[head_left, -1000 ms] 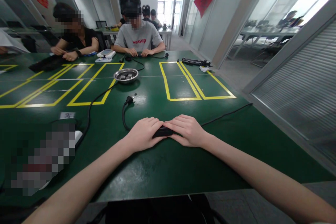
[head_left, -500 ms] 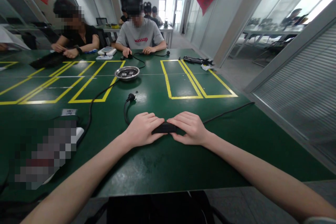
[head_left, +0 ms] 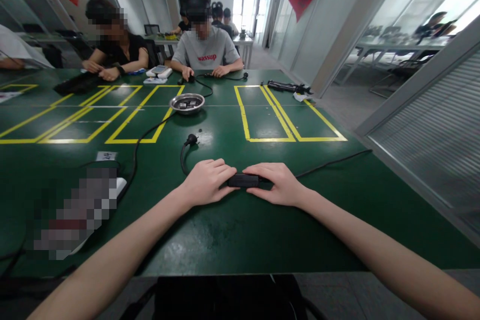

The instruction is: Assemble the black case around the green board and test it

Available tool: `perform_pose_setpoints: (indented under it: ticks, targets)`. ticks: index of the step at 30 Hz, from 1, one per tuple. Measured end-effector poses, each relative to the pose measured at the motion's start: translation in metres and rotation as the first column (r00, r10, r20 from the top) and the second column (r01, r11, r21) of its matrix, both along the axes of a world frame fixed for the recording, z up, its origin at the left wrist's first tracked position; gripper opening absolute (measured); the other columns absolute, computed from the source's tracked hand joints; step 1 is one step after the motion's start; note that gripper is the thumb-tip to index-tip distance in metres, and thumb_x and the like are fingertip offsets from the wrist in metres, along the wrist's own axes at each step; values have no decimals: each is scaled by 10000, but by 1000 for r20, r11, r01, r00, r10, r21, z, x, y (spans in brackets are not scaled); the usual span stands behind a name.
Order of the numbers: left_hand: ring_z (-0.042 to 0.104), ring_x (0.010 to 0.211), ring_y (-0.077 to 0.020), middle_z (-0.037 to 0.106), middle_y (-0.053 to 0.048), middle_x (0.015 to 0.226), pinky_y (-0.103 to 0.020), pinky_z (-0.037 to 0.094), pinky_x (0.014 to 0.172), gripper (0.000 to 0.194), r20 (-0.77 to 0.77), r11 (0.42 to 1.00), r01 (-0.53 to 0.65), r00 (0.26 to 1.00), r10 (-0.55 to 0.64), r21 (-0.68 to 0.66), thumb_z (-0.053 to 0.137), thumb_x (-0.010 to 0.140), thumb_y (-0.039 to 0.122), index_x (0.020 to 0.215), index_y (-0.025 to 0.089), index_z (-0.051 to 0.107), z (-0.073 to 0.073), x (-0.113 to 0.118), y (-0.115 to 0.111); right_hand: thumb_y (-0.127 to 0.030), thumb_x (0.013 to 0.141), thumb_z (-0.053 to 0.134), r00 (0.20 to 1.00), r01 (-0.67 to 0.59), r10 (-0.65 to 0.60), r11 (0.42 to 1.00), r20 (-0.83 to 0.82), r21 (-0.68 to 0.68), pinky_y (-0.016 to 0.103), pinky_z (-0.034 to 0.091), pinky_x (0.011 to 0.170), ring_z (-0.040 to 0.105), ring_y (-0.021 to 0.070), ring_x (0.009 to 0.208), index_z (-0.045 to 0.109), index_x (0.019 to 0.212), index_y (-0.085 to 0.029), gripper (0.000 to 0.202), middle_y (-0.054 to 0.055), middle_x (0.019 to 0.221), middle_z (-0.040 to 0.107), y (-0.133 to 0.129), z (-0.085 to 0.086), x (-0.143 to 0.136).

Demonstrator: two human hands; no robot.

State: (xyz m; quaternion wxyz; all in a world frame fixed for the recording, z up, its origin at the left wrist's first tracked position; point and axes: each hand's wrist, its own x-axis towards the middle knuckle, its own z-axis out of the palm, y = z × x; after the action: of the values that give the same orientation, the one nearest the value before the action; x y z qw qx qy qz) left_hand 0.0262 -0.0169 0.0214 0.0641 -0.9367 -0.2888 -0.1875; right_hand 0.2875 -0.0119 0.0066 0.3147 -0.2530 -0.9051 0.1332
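Note:
A black power adapter [head_left: 243, 180] lies between my hands, low over the green table [head_left: 210, 245]. My left hand [head_left: 206, 182] pinches its left end, thumb below and fingers above. Around its right end my right hand [head_left: 280, 183] is closed the same way; a short stretch of cord shows inside that grip. Beyond my left hand, a cord curves up to a black plug [head_left: 192, 139] resting on the table. Another black cable [head_left: 333, 161] runs out to the right from behind my right hand.
A metal bowl [head_left: 187, 111] holds small metal parts. To the left sits a blurred-out white-edged device [head_left: 122, 185] with a cable. Yellow tape [head_left: 270, 140] marks the table. A folded black tripod-like item [head_left: 288, 86] lies far right. Two people [head_left: 208, 45] work across the table.
My right hand has shifted slightly right along the adapter, so more of the adapter shows between my hands. The whole view has moved a little.

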Motion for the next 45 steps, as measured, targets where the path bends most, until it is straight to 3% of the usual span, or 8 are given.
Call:
perform_pose_setpoints:
  ticks: [11,15,19,26,30,34,39,45]
  targets:
    - [647,808,-200,743,-90,896,-321,496,703,458,-57,997,75,995,-76,-24,440,1061,533,1020,154,696,-8,10,-5,-521,932,668,985,-172,121,691,-122,-702,220,443,584,536,105,656,589,950,-181,349,-15,803,640,-3,12,-5]
    - [677,996,-236,757,-124,1079,-362,524,849,445,-2,1000,-4,1000,4,1,501,1048,497,1291,152,642,-3,3,1,-619,890,675,970,-176,-30,596,-241,-784,218,434,515,555,106,587,562,915,-197,437,8,791,693,0,8,-7]
    - [527,1378,-323,554,-179,1514,-525,403,1147,526,50,988,-112,993,107,110,576,1011,414,1483,189,517,4,-7,9,-642,817,724,871,-99,-329,608,-363,-788,188,330,413,575,110,510,515,866,-225,469,20,763,734,16,9,2]
    - [571,1355,-300,651,-162,1411,-494,472,1113,373,58,996,-65,996,61,66,568,1016,354,1317,150,652,-9,-8,14,-687,709,726,443,185,-687,699,-576,-691,182,260,374,544,112,468,390,793,-262,548,4,726,716,67,27,56]
    - [652,1232,-269,739,-119,1257,-453,513,1057,297,58,998,-62,996,61,6,564,1021,356,1197,167,711,-12,-7,15,-713,730,676,396,499,-682,722,-615,-479,221,321,413,549,142,485,417,822,-272,520,12,722,697,85,27,98]
    - [679,1163,-247,762,-102,1186,-415,532,1012,273,58,998,-62,996,63,-24,574,1016,352,1151,175,731,-13,-6,14,-666,764,642,477,745,-787,598,-392,-294,315,462,571,626,217,636,543,834,-247,436,84,803,721,88,5,130]
    - [696,1105,-226,771,-95,1146,-386,539,975,277,63,999,-26,998,27,-21,526,1041,333,1118,175,740,-16,-4,14,-534,860,592,330,944,-935,330,127,-23,356,454,639,693,324,798,660,973,-222,338,140,885,750,94,-12,153]
    - [707,1064,-232,778,-89,1120,-382,545,941,288,65,999,-22,998,24,-29,518,1047,337,1101,165,742,-16,-6,15,-518,920,537,281,938,-912,326,299,113,351,447,632,714,358,864,659,1165,-194,424,169,991,762,102,-10,172]
